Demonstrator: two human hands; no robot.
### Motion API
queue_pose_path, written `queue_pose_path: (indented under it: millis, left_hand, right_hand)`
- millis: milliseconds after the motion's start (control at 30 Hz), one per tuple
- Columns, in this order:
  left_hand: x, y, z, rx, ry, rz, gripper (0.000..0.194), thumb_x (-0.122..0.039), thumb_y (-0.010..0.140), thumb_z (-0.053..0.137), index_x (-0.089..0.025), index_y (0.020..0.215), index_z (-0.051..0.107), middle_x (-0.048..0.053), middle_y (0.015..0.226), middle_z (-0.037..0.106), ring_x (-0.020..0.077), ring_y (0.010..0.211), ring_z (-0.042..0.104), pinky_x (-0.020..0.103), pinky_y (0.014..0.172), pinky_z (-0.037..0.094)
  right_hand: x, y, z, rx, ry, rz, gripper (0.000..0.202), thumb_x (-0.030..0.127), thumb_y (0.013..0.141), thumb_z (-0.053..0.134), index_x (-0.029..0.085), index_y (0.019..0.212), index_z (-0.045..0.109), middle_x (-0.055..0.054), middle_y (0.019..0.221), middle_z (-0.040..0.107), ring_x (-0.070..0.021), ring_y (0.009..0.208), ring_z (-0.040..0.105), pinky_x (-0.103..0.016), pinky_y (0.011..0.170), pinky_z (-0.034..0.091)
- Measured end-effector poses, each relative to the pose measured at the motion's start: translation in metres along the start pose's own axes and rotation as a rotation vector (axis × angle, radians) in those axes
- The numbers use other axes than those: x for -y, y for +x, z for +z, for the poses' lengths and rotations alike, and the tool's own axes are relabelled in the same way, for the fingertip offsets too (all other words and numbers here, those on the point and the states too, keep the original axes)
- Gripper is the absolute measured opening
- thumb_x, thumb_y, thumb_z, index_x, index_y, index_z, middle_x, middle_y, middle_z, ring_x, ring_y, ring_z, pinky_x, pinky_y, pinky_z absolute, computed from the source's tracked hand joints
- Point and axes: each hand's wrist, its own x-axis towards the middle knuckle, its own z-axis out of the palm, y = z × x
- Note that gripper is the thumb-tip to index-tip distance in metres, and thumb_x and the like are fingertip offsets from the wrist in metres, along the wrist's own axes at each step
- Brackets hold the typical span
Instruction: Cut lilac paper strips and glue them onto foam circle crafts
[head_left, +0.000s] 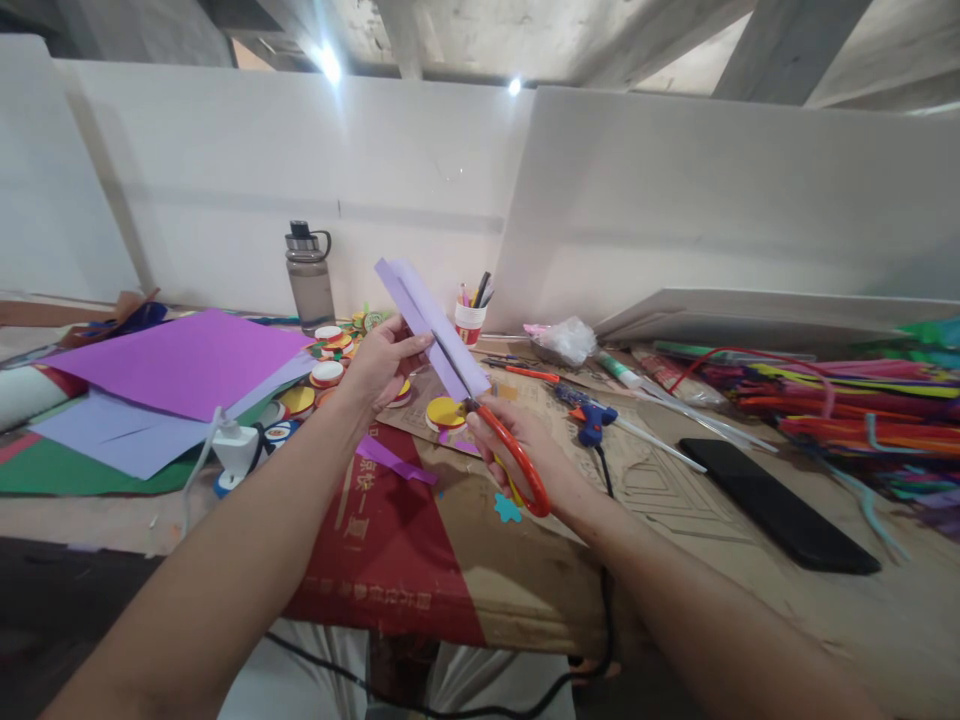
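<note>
My left hand (388, 360) pinches a folded strip of lavender paper (420, 300) by its left edge, holding it tilted above the table. In my right hand (517, 445) is a pair of scissors (529, 470) with red handles. The scissor blades lie along the paper strip, pointing up and to the left, with paper on both sides of them. Below the hands are a purple paper scrap (396, 462), a blue paper cutout (508, 508) and a yellow disc (445, 413).
Purple sheets (195, 360) and a power plug (236, 445) lie left. A water bottle (310, 280) and a pen cup (470, 322) stand behind. To the right are a blue glue gun (594, 424), a black phone (776, 505) and many pipe cleaners (862, 400).
</note>
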Motion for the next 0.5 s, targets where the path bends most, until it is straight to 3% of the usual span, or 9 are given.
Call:
queue_pose_path:
  millis: [267,500]
  left_hand:
    - [-0.0011,0.0018,-0.0025,-0.014,-0.024,-0.010,0.023,-0.011,0.065,0.074,-0.013,0.086,0.065,0.002,0.082,0.066,0.0105,0.069,0.061,0.026,0.069,0.051]
    - [-0.0022,0.0060,-0.0056,-0.099,-0.006,0.034,0.021,-0.013,0.064,0.073,-0.013,0.084,0.067,0.002,0.079,0.067,0.0098,0.067,0.061,0.023,0.065,0.050]
  right_hand:
    - [-0.0034,0.0025,-0.0010,-0.005,0.029,0.012,0.030,0.051,0.082,0.056,0.022,0.087,0.049,0.007,0.055,0.046,-0.0061,0.034,0.044,-0.016,0.028,0.036]
    - [0.0040,-0.0010,-0.0020,0.025,0.020,0.036,0.031,0.049,0.080,0.060,0.023,0.094,0.052,0.007,0.057,0.047,-0.0054,0.035,0.043,-0.015,0.031,0.036]
